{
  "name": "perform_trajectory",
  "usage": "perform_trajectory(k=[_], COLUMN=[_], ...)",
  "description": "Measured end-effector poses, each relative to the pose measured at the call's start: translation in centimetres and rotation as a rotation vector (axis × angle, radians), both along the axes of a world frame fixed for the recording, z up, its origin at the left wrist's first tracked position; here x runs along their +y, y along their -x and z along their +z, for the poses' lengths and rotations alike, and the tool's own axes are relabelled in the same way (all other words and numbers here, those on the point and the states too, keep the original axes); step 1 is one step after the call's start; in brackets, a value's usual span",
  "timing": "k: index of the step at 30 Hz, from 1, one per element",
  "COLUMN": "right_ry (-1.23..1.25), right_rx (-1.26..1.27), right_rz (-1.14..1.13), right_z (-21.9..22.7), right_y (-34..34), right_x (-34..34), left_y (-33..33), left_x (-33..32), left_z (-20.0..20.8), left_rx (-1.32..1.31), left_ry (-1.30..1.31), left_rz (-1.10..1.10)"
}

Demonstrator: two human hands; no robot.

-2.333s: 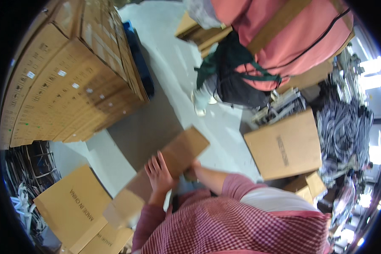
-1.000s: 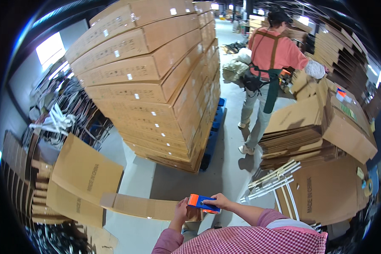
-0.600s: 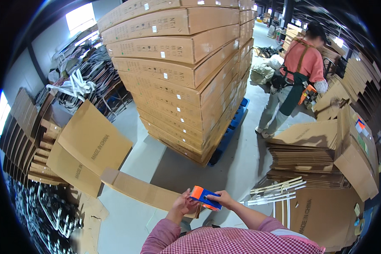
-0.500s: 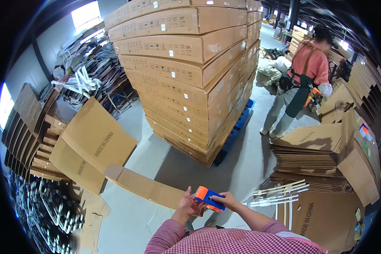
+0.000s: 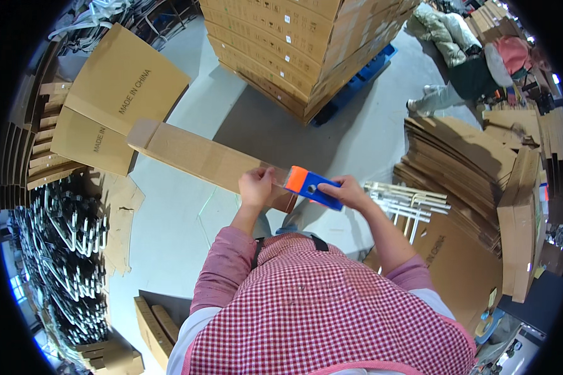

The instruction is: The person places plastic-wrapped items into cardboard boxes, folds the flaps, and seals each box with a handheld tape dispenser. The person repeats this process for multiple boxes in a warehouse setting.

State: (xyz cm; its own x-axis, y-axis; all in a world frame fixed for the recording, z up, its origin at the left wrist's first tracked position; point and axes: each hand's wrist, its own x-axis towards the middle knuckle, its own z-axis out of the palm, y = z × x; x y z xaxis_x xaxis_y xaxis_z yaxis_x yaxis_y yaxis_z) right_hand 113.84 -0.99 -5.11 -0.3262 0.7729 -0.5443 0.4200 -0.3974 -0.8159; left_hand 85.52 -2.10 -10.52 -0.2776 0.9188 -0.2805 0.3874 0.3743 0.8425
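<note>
My right hand [image 5: 349,191] grips a blue tape dispenser [image 5: 322,192] with an orange part [image 5: 297,179] at its left end. Just left of that end, my left hand [image 5: 256,185] is closed in a pinch, apparently on a clear strip of tape stretching to the dispenser. Below both hands lies a long, narrow cardboard carton [image 5: 197,156], slanting from upper left down toward me. Its near end is partly hidden by my left hand.
Stacked cartons [image 5: 269,62] stand on a blue pallet [image 5: 356,84] ahead. Flattened cardboard [image 5: 444,169] and white tubes [image 5: 413,200] lie at right; dark metal frames [image 5: 62,256] pile up at left. Another person [image 5: 475,81] stands at the far right.
My view has tilted down, showing more of my apron. My left hand has gone from open fingers beside the dispenser to a pinch, slightly farther from it. The right hand still holds the dispenser.
</note>
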Motion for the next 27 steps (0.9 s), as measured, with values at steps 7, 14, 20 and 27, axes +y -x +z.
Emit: perform_trajectory(k=[7,14,20,27], right_ry=[0.098,0.069,0.090,0.109], right_rx=[-0.191,-0.225,-0.184,-0.162], right_rz=[0.054,0.038,0.016,0.012], right_z=[1.8,-1.4,-2.9,-4.5], right_y=[-2.6,-2.5,-2.8,-3.2], right_x=[-3.0,-3.3,-2.7,-3.2], left_y=[1.8,2.2,1.2,2.3], left_x=[-2.6,-1.6,-1.6,-0.6], left_z=[1.4,-0.4,-2.1,-1.7], left_rx=[0.460,0.661,0.871,0.934], left_ry=[-0.189,-0.337,-0.236,0.016], left_rz=[-0.071,-0.128,-0.193,0.036])
